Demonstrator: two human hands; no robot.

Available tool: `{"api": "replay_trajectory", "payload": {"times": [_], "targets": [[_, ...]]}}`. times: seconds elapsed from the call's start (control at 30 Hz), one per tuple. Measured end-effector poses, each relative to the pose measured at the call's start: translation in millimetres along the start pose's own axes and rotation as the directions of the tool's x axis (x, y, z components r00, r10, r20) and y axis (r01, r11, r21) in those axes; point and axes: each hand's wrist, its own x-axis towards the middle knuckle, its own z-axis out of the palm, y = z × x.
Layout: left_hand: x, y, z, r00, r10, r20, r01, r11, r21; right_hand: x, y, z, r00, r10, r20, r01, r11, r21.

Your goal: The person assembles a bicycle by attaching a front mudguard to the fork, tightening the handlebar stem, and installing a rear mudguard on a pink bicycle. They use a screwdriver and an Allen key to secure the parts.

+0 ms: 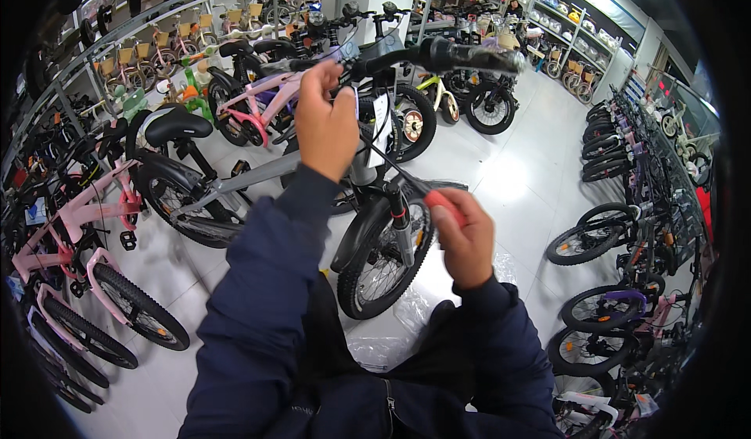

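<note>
A grey bicycle (pixel 262 172) stands in front of me, its black front wheel (pixel 375 283) between my legs and its black handlebar (pixel 434 54) running to the right. My left hand (pixel 327 118) is raised beside the middle of the handlebar, fingers bent and thumb drawn in; whatever it pinches is too hidden to make out. Lower right, my right hand (pixel 466 240) is closed round the red handle of a screwdriver (pixel 440 203). Its dark, thin shaft slants up and left to the front of the bicycle. A white tag (pixel 380 130) hangs below the handlebar.
Pink bicycles (pixel 86 212) stand close on my left, with a black saddle (pixel 178 125) beyond them. More bicycles (pixel 591 322) line the right side. Crumpled clear plastic (pixel 383 351) lies on the pale tiled floor (pixel 512 181). Shelves (pixel 575 36) stand at the back.
</note>
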Motion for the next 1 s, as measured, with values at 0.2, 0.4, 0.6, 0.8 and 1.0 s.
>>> {"api": "replay_trajectory", "payload": {"times": [0.2, 0.4, 0.6, 0.8, 1.0], "targets": [[54, -43, 11, 0.859, 0.202, 0.471, -0.47, 0.677, 0.566, -3, 25, -54, 0.952, 0.261, -0.158, -0.249, 0.964, 0.092], [77, -44, 22, 0.777, -0.071, 0.626, -0.525, 0.477, 0.705, 1, 43, -63, 0.95, 0.254, -0.183, -0.266, 0.963, -0.044], [82, -49, 28, 0.783, -0.033, 0.621, -0.556, 0.41, 0.723, 69, 18, -75, 0.988, 0.084, -0.13, -0.079, 0.996, 0.042], [75, -40, 17, 0.774, 0.026, 0.633, -0.581, 0.428, 0.692, 162, -33, -76, 0.978, -0.184, -0.1, 0.199, 0.963, 0.18], [67, -23, -14, 0.722, 0.12, 0.681, -0.603, 0.592, 0.535, 118, -81, -57, 0.965, -0.252, -0.076, 0.263, 0.938, 0.225]]}}
